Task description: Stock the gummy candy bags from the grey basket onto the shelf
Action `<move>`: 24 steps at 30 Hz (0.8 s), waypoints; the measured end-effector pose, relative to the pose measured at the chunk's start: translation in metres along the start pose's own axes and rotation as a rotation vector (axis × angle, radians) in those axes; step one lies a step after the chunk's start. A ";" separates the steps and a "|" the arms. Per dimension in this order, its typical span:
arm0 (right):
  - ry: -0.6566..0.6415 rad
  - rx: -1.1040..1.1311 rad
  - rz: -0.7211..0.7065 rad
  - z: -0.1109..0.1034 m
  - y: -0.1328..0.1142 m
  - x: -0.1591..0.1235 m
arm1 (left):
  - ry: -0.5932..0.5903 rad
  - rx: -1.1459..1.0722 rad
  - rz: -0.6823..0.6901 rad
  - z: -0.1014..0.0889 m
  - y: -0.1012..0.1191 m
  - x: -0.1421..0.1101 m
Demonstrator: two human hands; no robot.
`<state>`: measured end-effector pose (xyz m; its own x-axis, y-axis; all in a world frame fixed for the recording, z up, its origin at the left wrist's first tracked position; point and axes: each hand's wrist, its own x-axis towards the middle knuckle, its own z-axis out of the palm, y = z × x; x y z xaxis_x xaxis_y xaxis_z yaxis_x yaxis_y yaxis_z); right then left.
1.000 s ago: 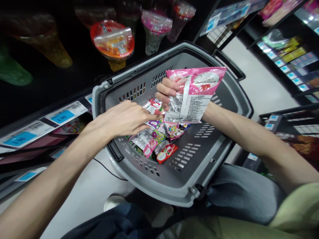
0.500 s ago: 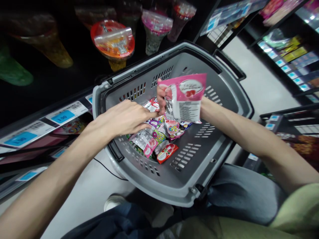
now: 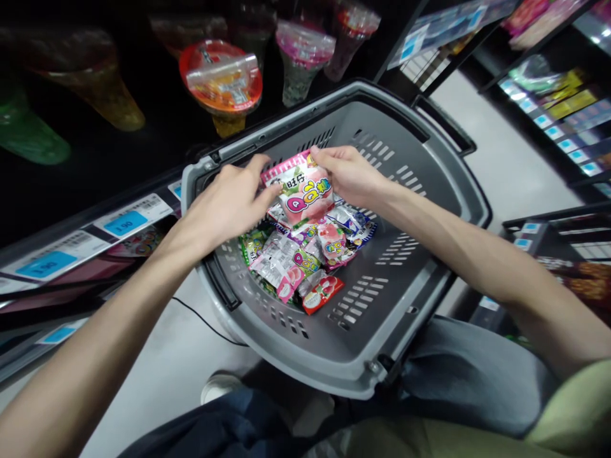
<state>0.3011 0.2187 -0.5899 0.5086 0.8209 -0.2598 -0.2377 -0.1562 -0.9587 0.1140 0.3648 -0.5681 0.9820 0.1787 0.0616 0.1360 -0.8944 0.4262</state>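
A pink-and-white packet of QQ gummy candy [image 3: 303, 194] is held up over the basket with its printed front showing. My right hand [image 3: 351, 170] pinches its upper right corner. At the left edge, my left hand [image 3: 231, 198] has its thumb over the packet's front and its fingers around that side. Below lie several more small candy packets [image 3: 291, 257], heaped on the floor of the grey shopping basket [image 3: 344, 340]. A red-ended packet [image 3: 323, 294] is nearest to me in the heap.
Dark shelving with lidded jelly cups [image 3: 222, 79] stands beyond the basket. Price labels [image 3: 126, 219] run along the shelf edge at left. More stocked shelves [image 3: 563, 114] are at right. The basket's black handle [image 3: 443, 127] sticks out at far right.
My right hand has turned the packet from its back to its front and moved it left and slightly down. My left hand has risen from the heap to the packet's left edge.
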 end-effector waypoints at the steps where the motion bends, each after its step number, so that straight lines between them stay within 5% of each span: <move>1: 0.014 0.023 -0.016 0.002 0.000 0.000 | 0.050 -0.062 -0.027 -0.001 -0.001 0.002; 5: 0.013 0.123 -0.047 0.009 -0.006 -0.001 | 0.123 -0.255 -0.100 -0.005 -0.002 0.007; 14: 0.058 0.207 0.083 0.019 -0.014 -0.015 | -0.182 -0.321 -0.028 -0.011 0.003 -0.002; 24: 0.055 0.089 0.156 0.009 -0.010 -0.008 | -0.170 -0.337 -0.011 -0.017 0.004 -0.009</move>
<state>0.2918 0.2188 -0.5775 0.5037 0.7589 -0.4127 -0.3882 -0.2279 -0.8930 0.1032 0.3662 -0.5518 0.9924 0.0910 -0.0833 0.1233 -0.7026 0.7008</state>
